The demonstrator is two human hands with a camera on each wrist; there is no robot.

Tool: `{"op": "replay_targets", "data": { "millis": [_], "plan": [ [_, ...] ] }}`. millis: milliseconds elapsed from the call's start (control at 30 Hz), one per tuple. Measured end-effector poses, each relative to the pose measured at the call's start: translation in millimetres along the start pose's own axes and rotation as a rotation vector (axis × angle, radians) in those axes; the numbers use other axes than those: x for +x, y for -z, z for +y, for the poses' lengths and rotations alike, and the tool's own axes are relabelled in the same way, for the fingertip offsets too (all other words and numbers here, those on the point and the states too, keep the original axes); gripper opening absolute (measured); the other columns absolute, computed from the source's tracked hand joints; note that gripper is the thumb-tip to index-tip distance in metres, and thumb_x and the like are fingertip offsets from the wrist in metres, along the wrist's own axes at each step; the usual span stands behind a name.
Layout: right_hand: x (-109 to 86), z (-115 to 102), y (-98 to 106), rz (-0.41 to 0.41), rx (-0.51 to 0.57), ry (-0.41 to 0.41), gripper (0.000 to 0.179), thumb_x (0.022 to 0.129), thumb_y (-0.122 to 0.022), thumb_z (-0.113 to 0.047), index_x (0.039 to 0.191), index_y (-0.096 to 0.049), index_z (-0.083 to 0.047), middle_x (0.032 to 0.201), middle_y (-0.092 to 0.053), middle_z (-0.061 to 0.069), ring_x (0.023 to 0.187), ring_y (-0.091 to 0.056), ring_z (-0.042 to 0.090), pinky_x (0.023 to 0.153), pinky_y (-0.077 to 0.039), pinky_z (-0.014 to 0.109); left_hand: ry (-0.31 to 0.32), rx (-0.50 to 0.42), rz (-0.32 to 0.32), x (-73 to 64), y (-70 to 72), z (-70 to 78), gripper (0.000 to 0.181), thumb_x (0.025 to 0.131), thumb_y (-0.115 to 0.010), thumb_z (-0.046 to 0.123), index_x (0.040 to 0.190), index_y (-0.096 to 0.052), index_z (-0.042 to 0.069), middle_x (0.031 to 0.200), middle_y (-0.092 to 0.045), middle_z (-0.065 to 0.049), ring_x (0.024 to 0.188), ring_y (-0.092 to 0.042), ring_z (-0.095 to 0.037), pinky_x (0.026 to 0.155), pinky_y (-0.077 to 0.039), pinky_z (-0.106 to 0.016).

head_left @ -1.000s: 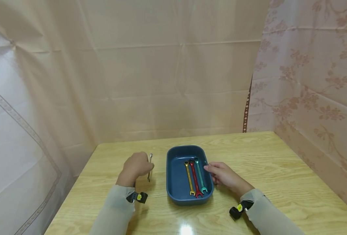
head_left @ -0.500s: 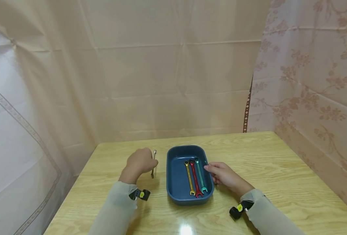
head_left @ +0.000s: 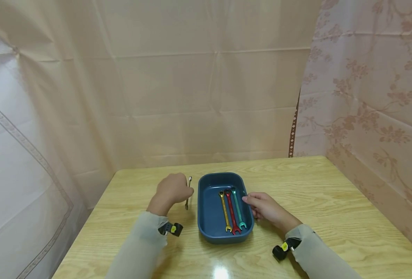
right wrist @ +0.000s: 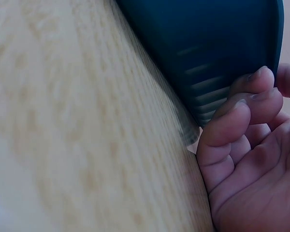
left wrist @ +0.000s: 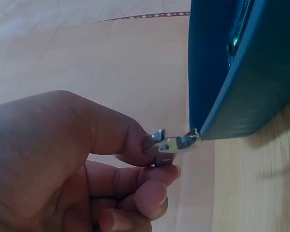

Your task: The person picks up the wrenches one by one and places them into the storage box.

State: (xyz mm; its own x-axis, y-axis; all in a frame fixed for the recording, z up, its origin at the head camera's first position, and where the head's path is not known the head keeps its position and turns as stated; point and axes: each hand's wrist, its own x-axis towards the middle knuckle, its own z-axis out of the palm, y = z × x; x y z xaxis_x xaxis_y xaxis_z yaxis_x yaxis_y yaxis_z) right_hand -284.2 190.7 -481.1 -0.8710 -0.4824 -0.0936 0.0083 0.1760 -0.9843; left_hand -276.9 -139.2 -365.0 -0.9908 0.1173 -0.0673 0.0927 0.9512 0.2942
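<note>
My left hand [head_left: 172, 190] pinches a silver wrench [head_left: 187, 205] between thumb and fingers, just left of a dark blue tray [head_left: 209, 221]. In the left wrist view one end of the silver wrench [left wrist: 173, 143] points toward the tray wall [left wrist: 246, 111]; most of its shaft is hidden by my fingers. My right hand [head_left: 266, 207] holds the tray's right side, thumb at the rim and fingers curled against the outer wall [right wrist: 208, 72]. Inside the tray lie a yellow wrench [head_left: 225, 214], a red wrench [head_left: 231, 212] and a green wrench [head_left: 238, 210], side by side.
The tray stands on a light wood table [head_left: 296, 182]. A beige curtain [head_left: 178, 97] hangs behind it, and a flowered curtain [head_left: 376, 93] on the right. Each wrist wears a strap with a small black camera [head_left: 176, 229].
My left hand has moved right and slightly away from me with the silver wrench, closer to the tray. The right hand and the tray have stayed put.
</note>
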Motion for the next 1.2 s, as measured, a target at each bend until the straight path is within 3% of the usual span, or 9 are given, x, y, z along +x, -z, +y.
{"op": "replay_targets", "data": {
  "millis": [633,933,1200],
  "plan": [
    [-0.2,0.5,-1.0,0.013,0.004,-0.024,0.039,0.107,-0.053,-0.041,0.089,-0.058,-0.006,0.067,-0.051,-0.002,0.055,-0.044,0.013,0.053,-0.041,0.025,-0.067,-0.057,-0.012,9.9,-10.3,24.2,0.041,0.084,-0.062,0.016,0.050,-0.039,0.020,0.048,-0.031,0.009,0.045,-0.029,-0.011,0.044,-0.023,-0.027],
    [-0.7,-0.1,-1.6,0.018,0.009,-0.022,0.040,0.106,-0.055,-0.042,0.088,-0.057,-0.006,0.066,-0.051,-0.002,0.054,-0.044,0.013,0.053,-0.041,0.026,-0.096,-0.036,-0.008,16.2,-18.7,34.6,0.037,0.083,-0.064,0.018,0.054,-0.040,0.020,0.051,-0.036,0.008,0.047,-0.036,-0.012,0.045,-0.029,-0.029],
    [-0.9,0.3,-0.8,0.005,-0.002,-0.002,0.039,0.107,-0.052,-0.040,0.088,-0.057,-0.006,0.067,-0.051,-0.002,0.056,-0.045,0.013,0.054,-0.042,0.025,-0.099,-0.058,-0.054,22.1,-25.4,44.2,0.036,0.083,-0.064,0.014,0.053,-0.044,0.019,0.049,-0.037,0.007,0.045,-0.033,-0.011,0.042,-0.026,-0.028]
  ]
}}
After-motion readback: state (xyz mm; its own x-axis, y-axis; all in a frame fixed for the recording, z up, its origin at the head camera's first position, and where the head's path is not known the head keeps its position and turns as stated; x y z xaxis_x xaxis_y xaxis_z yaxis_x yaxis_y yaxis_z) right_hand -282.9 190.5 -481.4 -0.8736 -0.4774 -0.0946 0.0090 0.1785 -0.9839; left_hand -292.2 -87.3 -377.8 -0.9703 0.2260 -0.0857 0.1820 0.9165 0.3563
